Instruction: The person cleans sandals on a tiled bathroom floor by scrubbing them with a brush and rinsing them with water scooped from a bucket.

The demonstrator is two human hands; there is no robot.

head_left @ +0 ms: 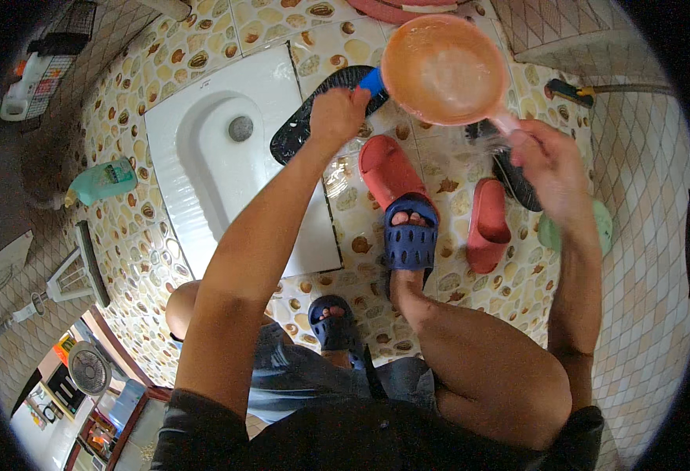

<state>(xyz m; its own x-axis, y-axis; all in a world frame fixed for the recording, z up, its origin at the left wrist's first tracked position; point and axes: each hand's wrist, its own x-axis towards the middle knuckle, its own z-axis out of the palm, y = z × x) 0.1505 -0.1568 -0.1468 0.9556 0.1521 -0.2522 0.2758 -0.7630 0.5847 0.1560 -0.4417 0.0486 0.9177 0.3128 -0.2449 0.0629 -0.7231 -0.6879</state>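
Note:
My right hand [545, 165] grips the handle of an orange water dipper [443, 71]. The dipper hangs over the floor ahead of me with water in it, and splashes blur near its handle. My left hand [337, 118] is closed around a blue object [371, 82] of which only a short end shows, close to the dipper's rim; its kind is hidden. Under that hand lies a black slipper [290, 137], partly covered. A red slipper [384, 169] sits between my arms, with my foot in a blue sandal [411, 243] against its heel. Another red slipper [488, 228] lies to the right.
A white squat toilet [156, 149] is set in the pebble-patterned floor at left. Beside it lie a green bottle [109, 180] and a squeegee [78, 275]. A second black slipper [520, 180] and a pale green object [602, 224] are near my right forearm. A brush [571, 91] lies farther off.

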